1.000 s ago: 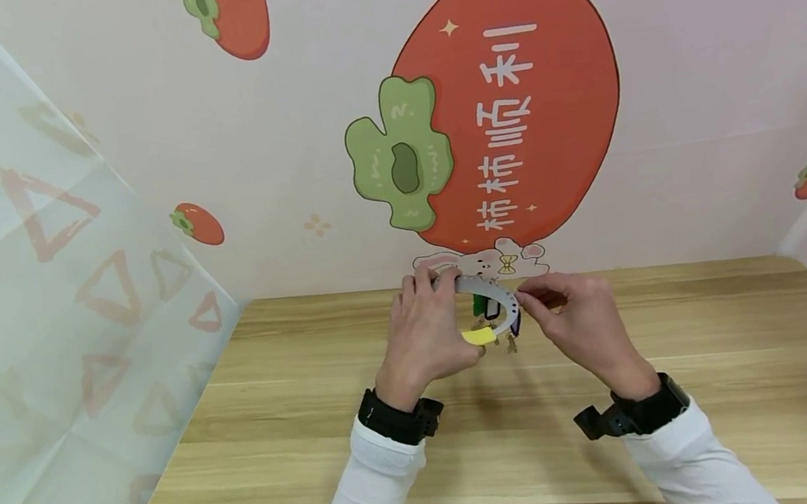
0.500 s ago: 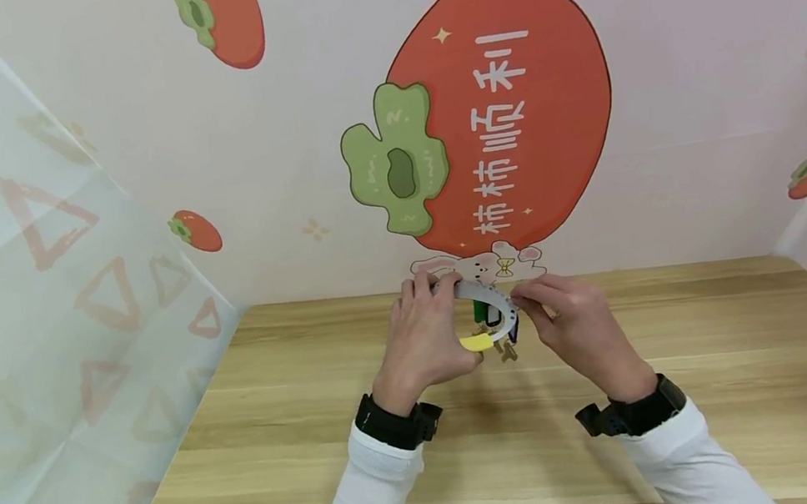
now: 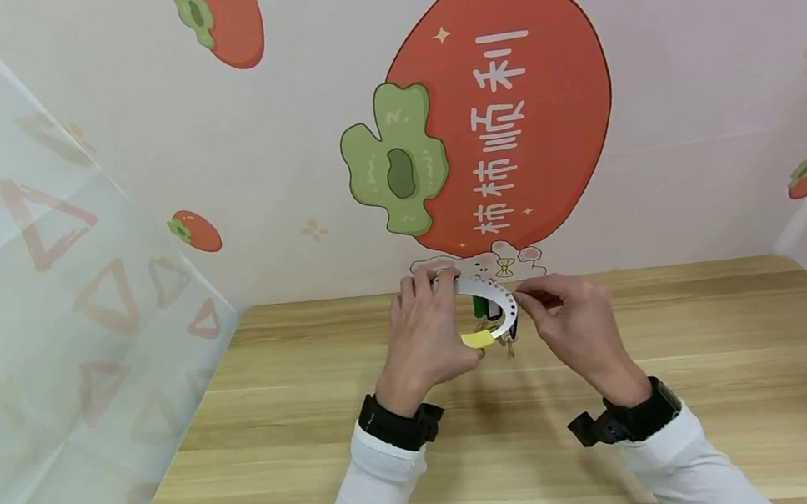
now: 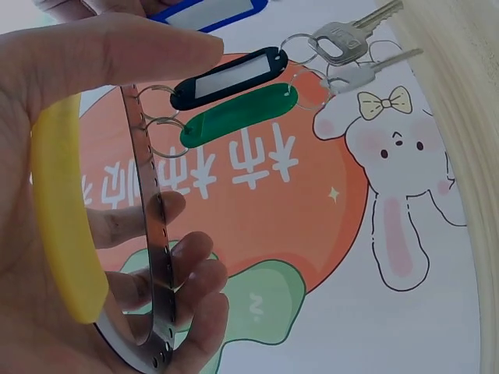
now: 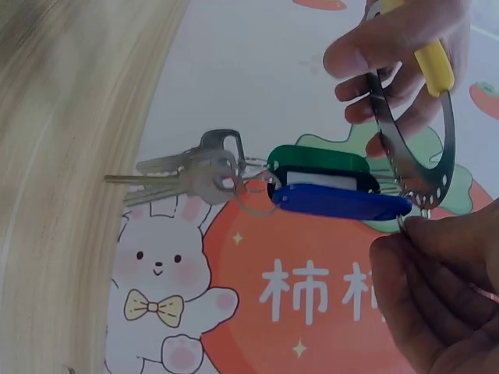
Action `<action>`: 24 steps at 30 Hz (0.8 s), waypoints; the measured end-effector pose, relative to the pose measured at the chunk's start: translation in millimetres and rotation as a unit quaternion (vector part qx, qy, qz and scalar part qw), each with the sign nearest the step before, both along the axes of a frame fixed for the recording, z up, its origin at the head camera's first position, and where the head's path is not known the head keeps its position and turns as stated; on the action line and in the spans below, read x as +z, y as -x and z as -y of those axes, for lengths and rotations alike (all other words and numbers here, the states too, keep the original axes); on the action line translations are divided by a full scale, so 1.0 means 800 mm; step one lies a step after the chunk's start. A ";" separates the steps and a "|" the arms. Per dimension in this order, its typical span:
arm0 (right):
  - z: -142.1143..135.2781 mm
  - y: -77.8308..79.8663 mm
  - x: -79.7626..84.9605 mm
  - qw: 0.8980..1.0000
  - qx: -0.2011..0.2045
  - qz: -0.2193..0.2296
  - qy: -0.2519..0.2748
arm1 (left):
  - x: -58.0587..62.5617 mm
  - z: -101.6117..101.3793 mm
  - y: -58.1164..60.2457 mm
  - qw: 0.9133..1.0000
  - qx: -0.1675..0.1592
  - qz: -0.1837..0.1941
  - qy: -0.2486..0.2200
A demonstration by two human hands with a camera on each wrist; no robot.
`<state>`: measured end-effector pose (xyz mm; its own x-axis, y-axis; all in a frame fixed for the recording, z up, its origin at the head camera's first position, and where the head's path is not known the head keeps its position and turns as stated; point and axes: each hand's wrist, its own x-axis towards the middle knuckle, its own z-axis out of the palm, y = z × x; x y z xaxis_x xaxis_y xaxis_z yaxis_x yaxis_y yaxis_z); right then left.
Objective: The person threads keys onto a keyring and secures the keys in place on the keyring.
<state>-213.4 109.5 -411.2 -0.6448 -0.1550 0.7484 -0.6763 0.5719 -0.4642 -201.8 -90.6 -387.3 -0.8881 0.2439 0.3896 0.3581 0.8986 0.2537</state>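
Observation:
My left hand (image 3: 421,334) grips a curved metal key holder (image 3: 503,298) by its yellow handle (image 4: 66,218), above the table. Small holes run along the metal band. From its far side hang a green key tag (image 4: 242,114) and a black key tag (image 4: 230,78), each on a small split ring. Beside them is a blue key tag (image 5: 343,202). Thumb and forefinger of my right hand (image 3: 582,327) pinch the small ring at the blue tag's end, close against the band. Metal keys (image 5: 210,179) dangle from the tags' other ends. Whether the blue tag's ring passes through a hole is hidden.
Below both hands lies a wood-grain table (image 3: 286,468). A backdrop (image 3: 268,134) printed with persimmons and a rabbit rises behind its far edge. A pale patterned cloth wall (image 3: 43,330) stands at the left, another at the right.
The holder has turned slightly in my left hand, so its row of holes shows more. My right fingers have shifted a little at the band's edge, and the keys have swung slightly.

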 end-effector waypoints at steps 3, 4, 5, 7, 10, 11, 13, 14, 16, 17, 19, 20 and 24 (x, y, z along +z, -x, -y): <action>-0.004 0.001 0.000 1.000 0.014 -0.022 -0.010 | 0.001 0.001 -0.001 1.000 -0.007 0.003 0.010; -0.005 0.002 0.000 0.999 0.019 -0.028 -0.014 | 0.002 0.001 -0.002 1.000 -0.010 0.004 0.013; -0.006 0.002 0.000 0.999 0.024 -0.036 -0.019 | 0.002 0.002 -0.002 1.000 -0.013 0.004 0.017; -0.007 0.003 0.000 0.998 0.033 -0.052 -0.032 | 0.002 0.003 -0.002 1.000 -0.020 0.006 0.019; -0.008 0.004 0.000 0.994 0.037 -0.084 -0.064 | 0.001 0.004 -0.003 0.999 -0.028 0.008 0.017; -0.008 0.004 0.000 0.992 0.037 -0.094 -0.076 | 0.001 0.004 -0.003 0.999 -0.030 0.009 0.016; -0.008 0.004 0.000 0.989 0.037 -0.110 -0.097 | 0.000 0.005 -0.004 0.999 -0.033 0.011 0.015; -0.008 0.005 0.000 0.987 0.036 -0.115 -0.104 | 0.000 0.005 -0.004 0.999 -0.034 0.012 0.014; -0.007 0.005 -0.001 0.987 0.035 -0.117 -0.109 | 0.001 0.006 -0.004 0.999 -0.034 0.016 0.012; -0.007 0.005 -0.001 0.988 0.034 -0.111 -0.106 | 0.001 0.006 -0.004 0.999 -0.033 0.017 0.010; -0.007 0.004 -0.001 0.992 0.033 -0.089 -0.088 | 0.002 0.006 -0.003 0.999 -0.031 0.016 0.005; -0.007 0.004 0.000 0.994 0.032 -0.075 -0.077 | 0.002 0.005 -0.003 0.999 -0.029 0.016 0.004; -0.006 -0.001 0.001 0.999 0.015 -0.015 -0.031 | 0.002 0.003 -0.003 1.000 -0.019 0.011 0.004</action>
<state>-212.6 114.5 -410.3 -0.6171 -0.2203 0.7554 -0.7066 0.5776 -0.4088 -199.2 -93.0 -385.5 -0.8863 0.2812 0.3679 0.3869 0.8863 0.2546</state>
